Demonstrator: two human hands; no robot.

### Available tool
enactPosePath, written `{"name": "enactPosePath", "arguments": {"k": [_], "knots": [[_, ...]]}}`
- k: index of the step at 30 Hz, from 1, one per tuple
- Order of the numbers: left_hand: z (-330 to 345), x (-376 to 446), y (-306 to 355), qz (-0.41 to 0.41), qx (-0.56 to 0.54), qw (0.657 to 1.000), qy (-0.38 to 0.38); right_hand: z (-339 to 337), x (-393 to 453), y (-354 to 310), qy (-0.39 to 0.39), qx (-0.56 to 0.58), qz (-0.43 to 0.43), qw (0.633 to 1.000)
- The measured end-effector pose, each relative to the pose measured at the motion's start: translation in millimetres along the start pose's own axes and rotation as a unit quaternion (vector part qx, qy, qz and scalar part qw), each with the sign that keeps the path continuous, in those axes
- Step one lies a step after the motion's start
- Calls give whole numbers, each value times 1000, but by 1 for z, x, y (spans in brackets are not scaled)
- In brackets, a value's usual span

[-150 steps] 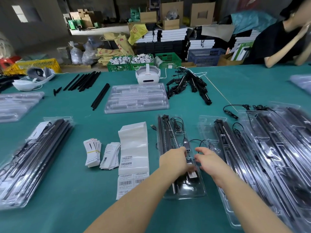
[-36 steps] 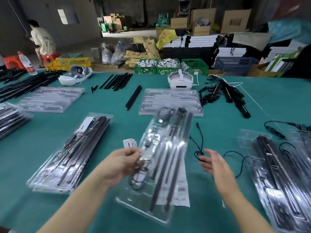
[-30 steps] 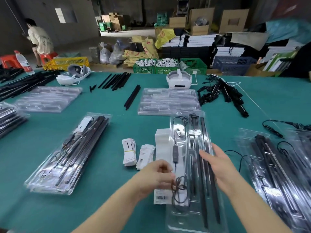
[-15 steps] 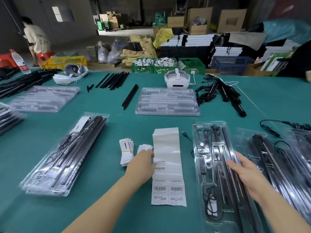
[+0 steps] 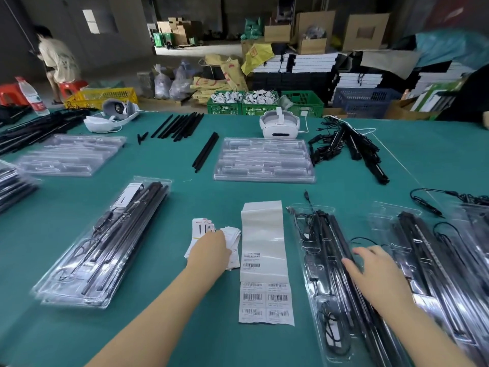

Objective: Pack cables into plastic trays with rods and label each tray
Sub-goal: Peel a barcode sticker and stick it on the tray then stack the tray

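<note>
**Left hand at the cards, right hand on the packed tray**

The left hand (image 5: 210, 250) lay on a small heap of white cards (image 5: 232, 235) on the green desk (image 5: 185, 197); its fingers were hidden under the hand, so whether that grip was clenched on a card or released could not be told. Just right of the cards lay a long sheet of barcode labels (image 5: 264, 263), flat, with most of its upper part bare.

The right hand (image 5: 375, 271) rested on a clear plastic tray (image 5: 299, 215) just right of the label sheet, fingers fairly straight and spread, the grip released, thumb touching the black rods (image 5: 329, 234) inside. A coiled black cable (image 5: 332, 332) sat in the tray's near end. More filled trays (image 5: 412, 239) lay just beside it on the right.

On the left, well apart, sat a stack of packed trays (image 5: 105, 242). Beyond the labels lay a pile of empty trays (image 5: 264, 160), with a white headset (image 5: 279, 125) behind it.
</note>
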State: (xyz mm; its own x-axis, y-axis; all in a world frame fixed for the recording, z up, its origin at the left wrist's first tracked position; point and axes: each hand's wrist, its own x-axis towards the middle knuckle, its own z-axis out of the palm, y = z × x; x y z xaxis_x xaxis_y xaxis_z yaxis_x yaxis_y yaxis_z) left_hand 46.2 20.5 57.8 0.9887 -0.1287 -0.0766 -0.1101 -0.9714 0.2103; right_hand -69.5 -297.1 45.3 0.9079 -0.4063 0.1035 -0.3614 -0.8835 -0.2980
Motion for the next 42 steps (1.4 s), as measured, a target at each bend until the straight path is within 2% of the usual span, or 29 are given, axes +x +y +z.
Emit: {"name": "enactPosePath", "arguments": {"k": [4,11,13,15,20,27,31,34,39,42], "knots": [[-5,3,2,-12,-3,1000,-1,-1,-1,-10,49,4,-45,998],[-13,9,4,-31,2,999,13,15,0,-60,24,58,-115,991],[-19,12,5,-33,-38,999,15,18,8,-73,30,27,-104,994],[-23,16,7,-19,-132,991,7,21,20,-85,24,-39,-78,996],[-22,23,35,1,-359,929,-86,26,41,-99,-62,-87,12,994],[4,27,77,-38,-520,824,-221,22,45,-94,-59,-70,-31,995],[14,28,86,-68,-549,797,-242,25,37,-90,-20,-79,-82,993],[17,29,88,-79,-551,794,-245,29,33,-91,-7,-94,-102,990],[16,32,93,-50,-515,822,-238,28,34,-89,-3,-86,-112,990],[16,37,100,-46,-517,823,-229,26,33,-88,3,-64,-117,991]]}}
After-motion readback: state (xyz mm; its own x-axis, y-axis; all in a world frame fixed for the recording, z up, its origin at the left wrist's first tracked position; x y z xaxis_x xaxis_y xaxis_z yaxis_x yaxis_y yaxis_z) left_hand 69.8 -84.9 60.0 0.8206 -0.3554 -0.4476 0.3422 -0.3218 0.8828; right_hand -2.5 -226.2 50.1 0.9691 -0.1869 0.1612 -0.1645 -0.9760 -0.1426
